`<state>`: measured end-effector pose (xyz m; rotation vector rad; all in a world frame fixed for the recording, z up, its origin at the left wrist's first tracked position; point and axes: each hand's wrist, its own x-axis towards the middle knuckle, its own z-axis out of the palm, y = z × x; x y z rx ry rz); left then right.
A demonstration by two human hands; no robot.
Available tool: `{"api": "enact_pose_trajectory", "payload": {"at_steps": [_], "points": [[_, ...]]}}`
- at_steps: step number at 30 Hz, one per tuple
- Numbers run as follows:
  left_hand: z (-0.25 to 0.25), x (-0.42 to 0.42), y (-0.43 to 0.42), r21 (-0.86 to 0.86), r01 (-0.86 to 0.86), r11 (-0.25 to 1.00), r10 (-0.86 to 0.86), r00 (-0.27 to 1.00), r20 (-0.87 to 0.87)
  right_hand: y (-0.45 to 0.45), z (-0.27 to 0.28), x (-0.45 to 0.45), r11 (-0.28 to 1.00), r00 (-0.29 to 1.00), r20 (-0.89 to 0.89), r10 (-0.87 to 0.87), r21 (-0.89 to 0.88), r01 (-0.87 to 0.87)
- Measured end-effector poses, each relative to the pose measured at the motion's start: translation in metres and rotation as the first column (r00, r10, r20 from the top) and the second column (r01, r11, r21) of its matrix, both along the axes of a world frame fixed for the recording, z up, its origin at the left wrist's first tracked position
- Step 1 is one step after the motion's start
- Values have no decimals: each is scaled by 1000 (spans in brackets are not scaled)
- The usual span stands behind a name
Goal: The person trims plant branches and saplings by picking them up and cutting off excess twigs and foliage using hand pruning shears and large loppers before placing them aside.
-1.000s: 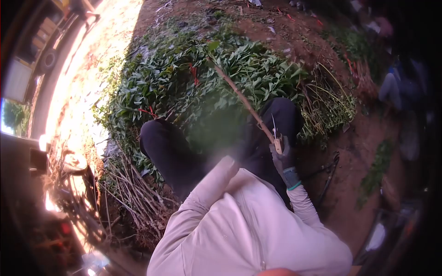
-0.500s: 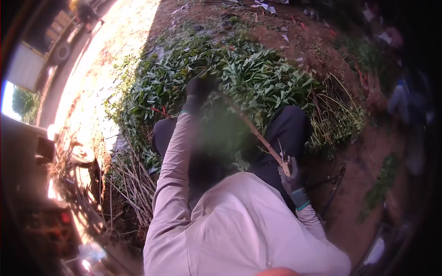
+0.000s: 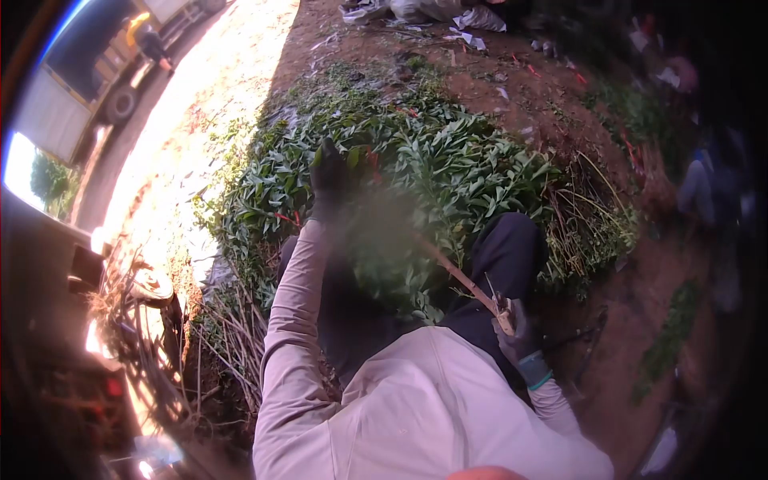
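My right hand (image 3: 520, 332), in a dark glove with a green cuff edge, is closed around the cut lower end of a brown branch (image 3: 464, 280). A thin, pointed metal piece (image 3: 491, 285) sticks up at the same grip; its kind is unclear. The branch slants up and left between my knees into a blurred patch that hides its upper part. My left hand (image 3: 326, 182), also dark-gloved, is raised over a heap of leafy green branches (image 3: 472, 164). Its fingers are too dark and blurred to read.
Bare stems (image 3: 236, 332) lie beside my left leg, and more thin stems (image 3: 596, 196) lie at the right. A truck (image 3: 120, 104) and a person (image 3: 146, 40) are at the upper left. White bags (image 3: 424, 10) lie on the soil at the far side.
The view has tilted up, showing more of the truck and the bags. My left hand has shifted left relative to the branch. My right hand keeps its hold on the branch.
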<state>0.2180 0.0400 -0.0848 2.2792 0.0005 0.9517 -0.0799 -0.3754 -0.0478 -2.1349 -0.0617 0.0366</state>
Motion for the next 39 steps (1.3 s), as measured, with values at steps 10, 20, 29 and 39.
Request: {"api": "enact_pose_trajectory", "payload": {"at_steps": [10,20,29,39], "points": [[65,-45,8,-777,241,582,-689,654,-313,-6,32,1,942,999,42,-20,-333,33],[-12,-26,36,-306,-54,950,-91,893,-442,-27,32,30,969,987,-141,-75,224,106],[38,-210,-264,-926,341,-159,-963,153,222,72,89,197,885,891,-408,198,466,17],[73,-229,41,-968,130,-215,-264,946,186,83,-18,300,691,887,152,436,575,-438]]}}
